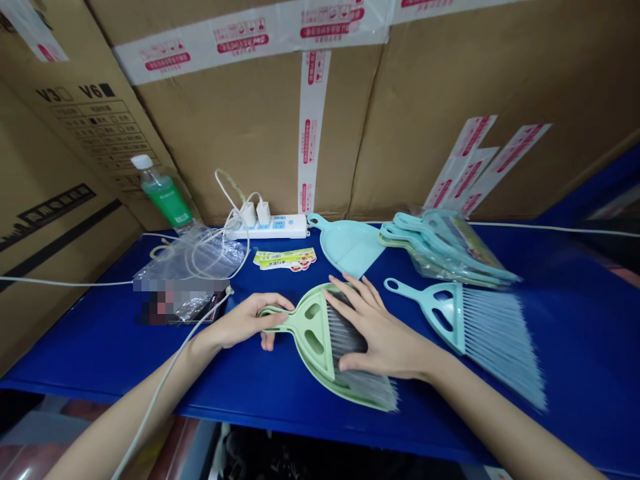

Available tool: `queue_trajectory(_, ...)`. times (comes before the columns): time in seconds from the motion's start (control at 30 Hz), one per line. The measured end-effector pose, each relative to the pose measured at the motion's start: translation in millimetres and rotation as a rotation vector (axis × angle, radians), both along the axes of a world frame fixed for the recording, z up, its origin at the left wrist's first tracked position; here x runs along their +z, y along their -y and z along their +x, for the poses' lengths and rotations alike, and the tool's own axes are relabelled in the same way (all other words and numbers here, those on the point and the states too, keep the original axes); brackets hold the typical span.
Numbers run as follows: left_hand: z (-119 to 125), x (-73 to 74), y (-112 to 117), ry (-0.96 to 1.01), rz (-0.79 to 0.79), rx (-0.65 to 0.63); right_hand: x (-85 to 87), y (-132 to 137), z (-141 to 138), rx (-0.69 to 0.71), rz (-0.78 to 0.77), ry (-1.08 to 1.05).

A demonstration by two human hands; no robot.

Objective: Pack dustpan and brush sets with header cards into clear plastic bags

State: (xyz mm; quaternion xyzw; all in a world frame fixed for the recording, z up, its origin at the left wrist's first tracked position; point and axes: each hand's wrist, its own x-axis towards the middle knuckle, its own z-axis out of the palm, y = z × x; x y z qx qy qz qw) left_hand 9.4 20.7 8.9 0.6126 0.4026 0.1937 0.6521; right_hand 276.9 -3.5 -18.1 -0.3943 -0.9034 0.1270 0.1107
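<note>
Green pan: the green pan (340, 393) is held flat just above or on the desk (240, 387), between the two sets of fingers; which of the two cannot be told.
In the pan: the green brush (327, 337) is nested face up, its grey bristles reaching past the pan's front edge.
Left hand: both green handles are pinched by the left hand (245, 323), thumb above, fingers curled beneath.
Right hand: the bristles are covered by the right hand (383, 333), its fingers spread and nothing gripped.
Clear bag: several blue pans and brushes are held in the bag (450, 250), beyond and right of the right fingers.
Blue pan: the blue pan (350, 243) is laid just beyond the right fingertips, nothing in it.
Blue brush: the blue brush (480, 333) is set right of the right hand.
Bottle: liquid is contained in the bottle (170, 197), far beyond the left fingers.
Power strip: two plugs are seated in the strip (290, 227), beyond the labels (285, 259).
In the way: the left forearm is crossed by a white cable (165, 380).
</note>
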Motion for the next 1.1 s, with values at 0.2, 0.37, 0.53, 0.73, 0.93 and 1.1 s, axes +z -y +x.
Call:
queue_trajectory(0.2,-1.1,-0.6,-0.5,0.0,-0.018,-0.013,-2.8,1.9,-5.3,-0.038,-0.047,-0.001)
queue_trajectory(0.37,-1.4,-1.6,0.3,-0.002,-0.002,-0.02,-5.9,0.0,-4.6,-0.023,-0.008,0.018)
queue_trajectory(0.53,-1.1,-1.0,0.1,-0.011,0.029,-0.039,-4.9,0.0,-5.7,-0.021,-0.002,0.036)
queue_trajectory(0.73,-2.0,-1.8,0.2,-0.032,0.055,-0.049,2.5,0.9,-3.3,0.021,0.066,0.035)
queue_trajectory(0.93,-4.6,-1.8,-0.2,-0.042,0.053,-0.054,5.1,0.4,-0.5,0.111,0.177,-0.027)
queue_trajectory(1.1,-7.0,-1.7,-0.6,-0.078,0.105,-0.051,5.1,1.2,-5.7,0.212,0.197,-0.069)
